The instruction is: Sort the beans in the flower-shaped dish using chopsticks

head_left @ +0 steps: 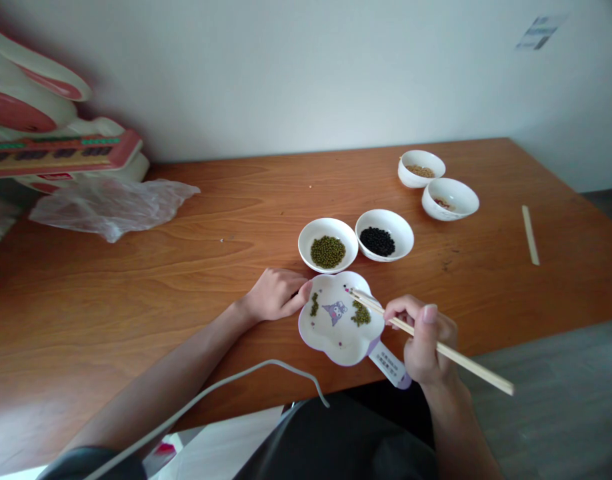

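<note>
My right hand is closed around a pair of wooden chopsticks. Their tips reach into a white, purple-rimmed, flower-shaped plate with a short handle and a cartoon figure, close to a small dark bean. On the plate, green mung beans form one clump at the right and a smaller line at the left. My left hand lies on the table with curled fingers, its thumb against the plate's left rim. Behind the plate stand a bowl of mung beans and a bowl of black beans.
Two more white bowls stand farther right, one with tan grains, one with a few reddish bits. A pale strip lies at the right. Clear plastic bag and toy keyboard are left. A white cable crosses in front.
</note>
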`<state>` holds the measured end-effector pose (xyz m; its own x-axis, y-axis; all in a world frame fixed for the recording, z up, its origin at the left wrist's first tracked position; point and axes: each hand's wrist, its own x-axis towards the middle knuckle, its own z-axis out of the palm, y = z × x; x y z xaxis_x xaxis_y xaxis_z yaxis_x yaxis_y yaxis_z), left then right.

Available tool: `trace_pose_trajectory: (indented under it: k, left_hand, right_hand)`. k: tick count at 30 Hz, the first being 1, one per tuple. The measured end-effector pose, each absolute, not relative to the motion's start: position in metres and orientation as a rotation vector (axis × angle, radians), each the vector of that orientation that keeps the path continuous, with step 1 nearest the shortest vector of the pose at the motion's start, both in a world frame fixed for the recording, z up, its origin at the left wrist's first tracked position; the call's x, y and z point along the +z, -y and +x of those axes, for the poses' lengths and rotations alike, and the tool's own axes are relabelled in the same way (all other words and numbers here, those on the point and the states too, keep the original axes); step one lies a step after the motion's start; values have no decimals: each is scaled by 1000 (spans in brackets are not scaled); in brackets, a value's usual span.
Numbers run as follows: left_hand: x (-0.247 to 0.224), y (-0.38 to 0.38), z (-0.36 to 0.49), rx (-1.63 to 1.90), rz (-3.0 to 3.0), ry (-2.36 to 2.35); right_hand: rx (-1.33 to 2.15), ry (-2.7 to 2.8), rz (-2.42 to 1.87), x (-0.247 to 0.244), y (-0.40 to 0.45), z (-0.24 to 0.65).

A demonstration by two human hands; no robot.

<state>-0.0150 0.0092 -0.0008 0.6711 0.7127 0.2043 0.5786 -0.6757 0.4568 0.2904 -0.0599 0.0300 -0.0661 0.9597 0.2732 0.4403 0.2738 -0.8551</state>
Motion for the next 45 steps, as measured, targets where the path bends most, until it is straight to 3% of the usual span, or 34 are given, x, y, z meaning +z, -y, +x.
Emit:
trace_pose_trajectory:
  k: [45]
  left_hand:
    - [-3, -8, -15, 482, 2516, -1046]
  right_hand:
    - [781, 1611, -1297, 33, 59, 287]
